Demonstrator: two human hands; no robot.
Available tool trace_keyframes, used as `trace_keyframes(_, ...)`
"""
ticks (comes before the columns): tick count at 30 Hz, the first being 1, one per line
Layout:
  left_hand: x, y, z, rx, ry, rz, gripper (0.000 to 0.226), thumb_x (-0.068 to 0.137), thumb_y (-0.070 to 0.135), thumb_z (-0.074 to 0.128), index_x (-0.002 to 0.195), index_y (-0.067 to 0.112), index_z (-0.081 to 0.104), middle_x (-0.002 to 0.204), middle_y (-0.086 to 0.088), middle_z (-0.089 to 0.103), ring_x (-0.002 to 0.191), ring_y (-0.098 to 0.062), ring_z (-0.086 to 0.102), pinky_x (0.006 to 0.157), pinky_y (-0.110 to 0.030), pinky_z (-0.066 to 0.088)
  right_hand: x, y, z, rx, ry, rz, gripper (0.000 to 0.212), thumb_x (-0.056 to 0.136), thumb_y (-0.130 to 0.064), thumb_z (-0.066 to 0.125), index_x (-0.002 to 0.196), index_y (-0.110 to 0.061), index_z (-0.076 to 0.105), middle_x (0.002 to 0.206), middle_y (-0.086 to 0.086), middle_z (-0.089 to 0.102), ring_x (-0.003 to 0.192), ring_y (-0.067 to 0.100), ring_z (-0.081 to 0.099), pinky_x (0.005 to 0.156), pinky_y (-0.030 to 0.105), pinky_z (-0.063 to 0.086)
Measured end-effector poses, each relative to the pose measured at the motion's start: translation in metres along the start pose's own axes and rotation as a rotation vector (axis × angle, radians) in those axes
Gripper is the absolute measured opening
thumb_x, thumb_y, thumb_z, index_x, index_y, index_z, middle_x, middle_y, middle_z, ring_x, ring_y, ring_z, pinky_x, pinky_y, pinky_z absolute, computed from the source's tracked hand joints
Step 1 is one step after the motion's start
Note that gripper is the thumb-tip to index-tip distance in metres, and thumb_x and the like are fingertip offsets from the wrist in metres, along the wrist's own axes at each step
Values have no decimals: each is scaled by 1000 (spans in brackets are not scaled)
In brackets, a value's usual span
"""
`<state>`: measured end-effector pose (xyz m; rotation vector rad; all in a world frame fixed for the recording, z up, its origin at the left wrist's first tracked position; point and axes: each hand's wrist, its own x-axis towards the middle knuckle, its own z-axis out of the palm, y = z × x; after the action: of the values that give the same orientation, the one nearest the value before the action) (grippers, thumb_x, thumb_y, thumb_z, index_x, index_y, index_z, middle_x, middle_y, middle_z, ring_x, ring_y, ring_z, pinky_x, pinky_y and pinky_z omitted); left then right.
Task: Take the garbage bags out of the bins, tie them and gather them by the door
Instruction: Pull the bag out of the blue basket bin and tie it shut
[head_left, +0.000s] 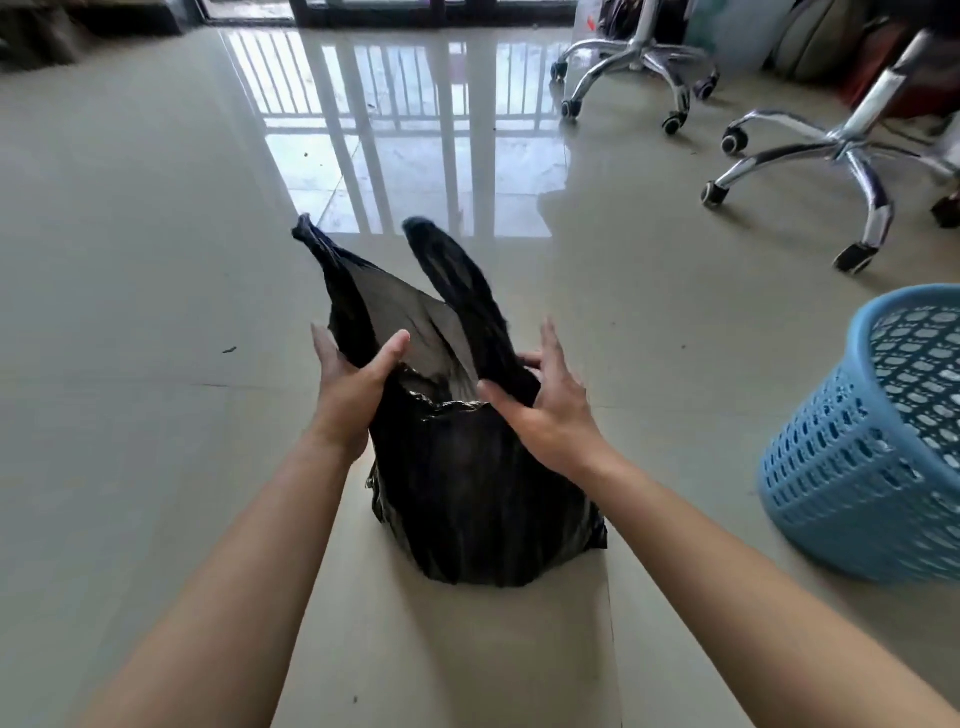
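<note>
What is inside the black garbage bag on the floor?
The black garbage bag bulges, so something fills it, but the dark plastic covers the contents. At its open mouth only crumpled plastic shows. The left hand and right hand grip its top.

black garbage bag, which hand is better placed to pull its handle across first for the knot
Left, probably. The left hand pinches the black garbage bag at the base of its left handle; the right hand lies spread around the right handle, grip unclear.
</note>
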<state>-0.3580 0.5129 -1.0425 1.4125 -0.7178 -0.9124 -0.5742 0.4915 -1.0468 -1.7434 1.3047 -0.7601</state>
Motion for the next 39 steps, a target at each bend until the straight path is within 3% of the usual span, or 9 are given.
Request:
trace_keyframes(4,7,22,15,-6,-102,40,48,86,28,79,125,15,54,111,-3,73,103,-24,72,81,-31,59,14,-1,-14,164,141,18,13,90,-56,62,95,-44,65,81,-25,66,77,-4,62,71,21,49)
trace_keyframes(7,-1,31,28,81,-184,11,15,87,31,77,92,17,75,84,2,78,83,-23,73,67,-26,59,9,-1,-24,209,159,33,57,83,-73,58,59,-23,43,50,-15,41,48,6,41,50,24,34)
trace_keyframes(10,-14,42,39,23,-193,102,23,91,34,73,72,21,71,68,10,67,63,-10,63,60,-25,53,7,-3,-39,223,188,1,66,85,-74,53,66,-13,33,56,-5,33,52,14,33,49,31,28)
trace_keyframes(14,-19,67,50,-431,-207,-50,30,91,42,69,78,16,75,76,-2,69,76,-20,70,78,-39,60,17,-9,-62,437,323,74,50,90,-64,54,86,-14,51,70,-6,47,67,15,47,65,36,43)
trace_keyframes(19,-23,70,58,-538,-268,-236,33,92,41,68,76,22,45,62,4,12,45,-9,18,50,-24,41,21,-12,-75,263,286,-60,38,100,-49,48,92,-12,49,65,-19,39,58,4,37,59,20,35)
trace_keyframes(22,-25,56,53,-560,-353,-335,25,91,17,53,75,20,34,70,1,19,57,-13,16,55,-25,36,19,-3,-78,156,184,-70,31,104,-41,44,101,-15,61,69,-23,53,61,-2,47,63,13,37)
trace_keyframes(27,-30,39,52,-298,-342,-328,13,104,7,42,101,7,55,85,-12,65,48,-13,47,54,-30,53,17,-2,-79,3,94,-60,29,102,-46,43,82,-33,60,51,-26,50,51,-3,47,50,12,33)
trace_keyframes(35,-38,39,49,-77,-718,-224,27,90,3,64,71,20,55,63,0,23,52,-9,26,56,-25,32,12,-7,-69,-416,-214,-235,17,102,-40,40,92,-30,50,74,-14,54,72,17,50,65,33,36)
trace_keyframes(39,-45,45,54,-112,-740,-223,30,83,32,76,101,12,62,67,3,27,53,-9,25,55,-23,31,7,-10,-64,-539,-244,-304,29,103,-47,36,97,-23,50,90,1,63,82,28,57,69,40,45)
